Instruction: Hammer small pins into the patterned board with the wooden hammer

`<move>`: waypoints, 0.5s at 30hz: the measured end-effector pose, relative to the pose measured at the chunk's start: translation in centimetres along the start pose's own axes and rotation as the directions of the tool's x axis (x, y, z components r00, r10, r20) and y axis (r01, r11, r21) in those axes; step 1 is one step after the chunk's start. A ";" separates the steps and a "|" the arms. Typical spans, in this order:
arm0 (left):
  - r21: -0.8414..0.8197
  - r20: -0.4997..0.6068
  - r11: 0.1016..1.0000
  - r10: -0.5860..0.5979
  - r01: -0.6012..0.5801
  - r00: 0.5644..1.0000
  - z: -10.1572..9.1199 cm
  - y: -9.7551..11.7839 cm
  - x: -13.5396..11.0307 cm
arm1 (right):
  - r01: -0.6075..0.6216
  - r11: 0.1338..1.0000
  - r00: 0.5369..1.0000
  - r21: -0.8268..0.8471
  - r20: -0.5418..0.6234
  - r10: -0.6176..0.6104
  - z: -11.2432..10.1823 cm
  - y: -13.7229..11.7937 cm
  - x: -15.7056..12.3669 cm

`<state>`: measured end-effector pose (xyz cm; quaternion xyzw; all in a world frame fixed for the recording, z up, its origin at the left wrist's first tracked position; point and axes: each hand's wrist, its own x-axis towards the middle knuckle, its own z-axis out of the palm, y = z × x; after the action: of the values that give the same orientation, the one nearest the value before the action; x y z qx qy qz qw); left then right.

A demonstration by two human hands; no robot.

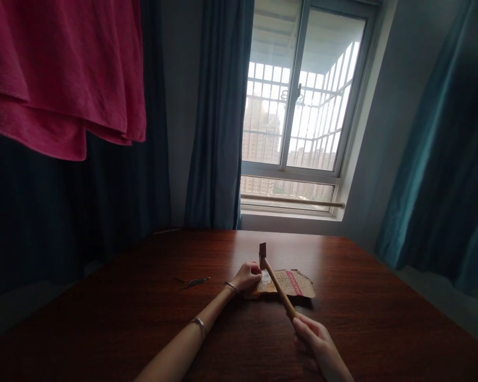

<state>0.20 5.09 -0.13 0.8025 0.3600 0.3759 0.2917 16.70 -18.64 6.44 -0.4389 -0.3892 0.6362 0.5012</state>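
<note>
My right hand [316, 342] grips the end of a wooden hammer handle [279, 289]; the small dark hammer head [262, 253] is raised just above my left hand. My left hand [247, 276], with bracelets on its wrist and forearm, is closed, its fingers pinched on something too small to make out at the left edge of a tan piece of leather [290, 284]. The leather lies flat on the dark wooden table [143, 313], is punched with rows of small holes and has a pink strip across it.
A thin dark metal tool [194, 283] lies on the table left of my left hand. Behind the table are a barred window [298, 116], blue curtains [217, 116] on both sides and a pink cloth [59, 69] hanging at the upper left.
</note>
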 end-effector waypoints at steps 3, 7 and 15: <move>-0.012 0.008 1.000 0.011 -0.011 1.000 0.1 -0.4 0.1 | 0.008 0.999 1.000 0.039 0.011 -0.009 -0.3 -0.4 -0.3; -0.130 0.008 0.991 -0.038 0.039 0.999 0.1 -1.0 0.3 | 0.034 0.998 0.997 0.049 -0.065 -0.031 -1.6 -0.8 -0.3; -0.324 -0.206 0.938 -0.198 0.124 0.958 0.0 -2.3 1.1 | 0.131 0.945 0.890 -0.299 -0.384 -0.245 -6.6 -0.2 -0.3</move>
<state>-0.15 7.25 -1.41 0.6646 0.3940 0.4944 0.3983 23.04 -18.56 4.64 -0.5872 -0.3958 0.4179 0.5690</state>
